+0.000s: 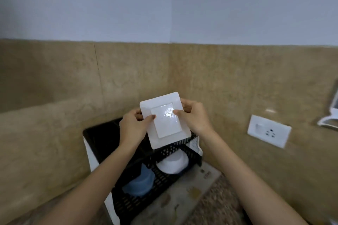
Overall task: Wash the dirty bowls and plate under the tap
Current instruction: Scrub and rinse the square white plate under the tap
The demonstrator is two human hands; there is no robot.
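Both my arms reach forward, hands raised level. My left hand (132, 127) pinches the plate (165, 129) at its left edge, thumb on its face. My right hand (196, 118) pinches the right edge likewise.

- From here I cannot see most of the fingers (186, 105) of the left hand (133, 128) and right hand (195, 117); they are behind the white plate (165, 120).
- The white bowl (173, 163) is half hidden by the dish rack's (128, 206) perforated wall.
- The blue bowl (139, 182) is blurred.
- A white object (329, 117) is cut off at the right edge, and I cannot identify it.
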